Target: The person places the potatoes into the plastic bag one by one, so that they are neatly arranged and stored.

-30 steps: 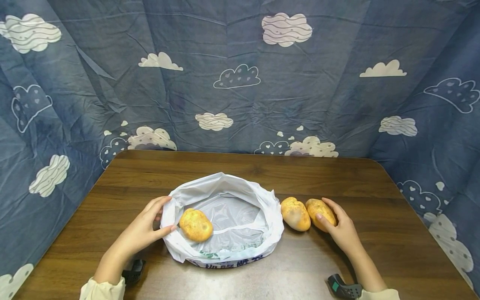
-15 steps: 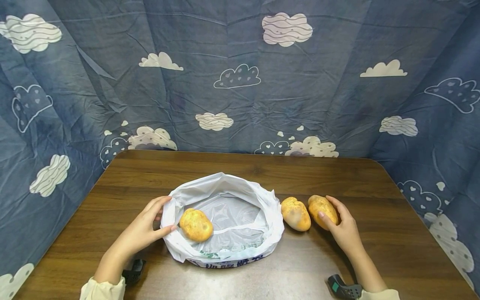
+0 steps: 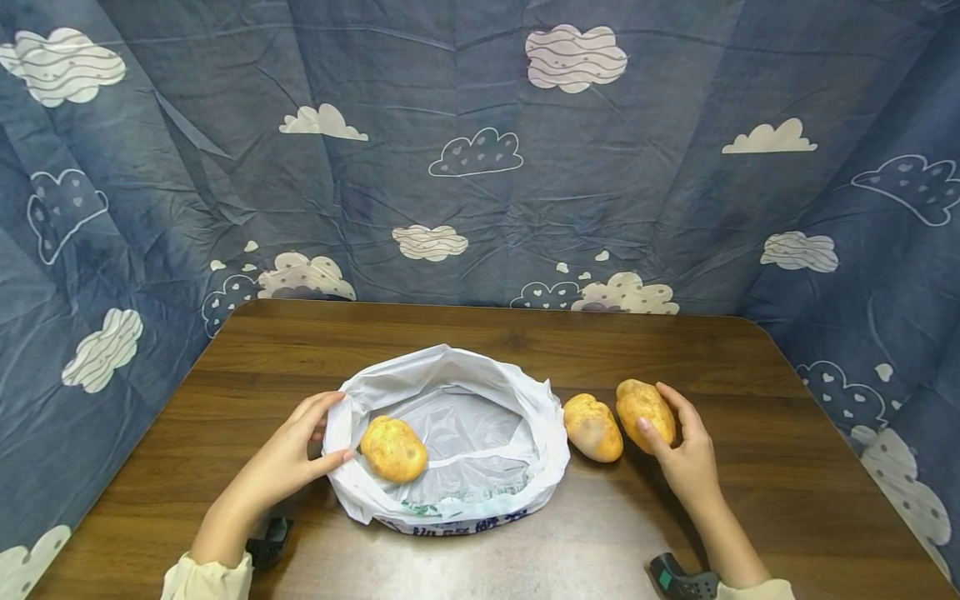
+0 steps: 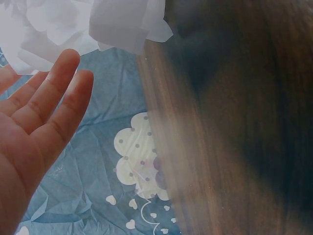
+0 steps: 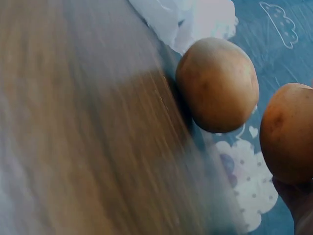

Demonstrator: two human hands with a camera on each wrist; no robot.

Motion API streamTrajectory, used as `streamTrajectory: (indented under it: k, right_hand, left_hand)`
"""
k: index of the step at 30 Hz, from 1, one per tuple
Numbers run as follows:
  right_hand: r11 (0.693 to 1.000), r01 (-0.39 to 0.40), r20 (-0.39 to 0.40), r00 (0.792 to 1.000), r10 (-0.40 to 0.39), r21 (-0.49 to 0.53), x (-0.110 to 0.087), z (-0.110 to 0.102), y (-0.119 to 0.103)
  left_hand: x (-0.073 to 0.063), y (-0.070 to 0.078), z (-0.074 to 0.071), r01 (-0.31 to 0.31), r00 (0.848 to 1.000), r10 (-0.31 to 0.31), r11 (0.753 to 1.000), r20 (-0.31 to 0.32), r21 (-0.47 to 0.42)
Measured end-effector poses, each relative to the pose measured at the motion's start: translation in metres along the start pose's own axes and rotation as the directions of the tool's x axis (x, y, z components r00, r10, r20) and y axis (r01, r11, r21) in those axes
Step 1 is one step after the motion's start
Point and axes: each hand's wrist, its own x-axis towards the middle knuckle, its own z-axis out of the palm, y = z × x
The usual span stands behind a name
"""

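Observation:
A white plastic bag (image 3: 457, 367) stands with its mouth spread wide on the wooden table. One potato (image 3: 393, 450) lies inside, toward its left side. My left hand (image 3: 296, 446) is at the bag's left rim, thumb and index finger spread apart along the edge. In the left wrist view the extended fingers (image 4: 61, 93) reach up to the white plastic. My right hand (image 3: 690, 458) holds a potato (image 3: 643, 412) between thumb and fingers. Just left of it, beside the bag, sits another potato (image 3: 592, 427). In the right wrist view the held potato (image 5: 288, 132) is partly cut off at the edge.
The brown wooden table (image 3: 787, 467) has a rounded far corner at each side. A dark blue curtain (image 3: 480, 208) with white clouds hangs behind it and along both sides. Dark straps with cameras sit at both wrists.
My right hand has drawn its potato up and slightly away from the neighbouring potato, so a gap now shows between them. My left hand and the bag have stayed put.

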Motion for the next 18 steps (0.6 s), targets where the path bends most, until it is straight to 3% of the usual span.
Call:
streamTrajectory:
  k: [8,14,18]
  right_hand:
    - [0.998,0.024,0.025,0.999,-0.026,0.050,0.001,0.007,-0.019]
    - [0.987,0.115,0.017,0.993,-0.118,0.110,0.002,0.014,-0.050]
    - [0.980,0.149,0.031,0.988,-0.154,0.131,0.002,0.021,-0.047]
  left_hand:
    - [0.000,0.000,0.000,0.000,1.000,0.000,1.000,-0.003,0.003]
    - [0.000,0.000,0.000,0.007,1.000,-0.007,1.000,0.000,-0.004]
    - [0.000,0.000,0.000,0.011,1.000,-0.011,1.000,0.001,-0.002]
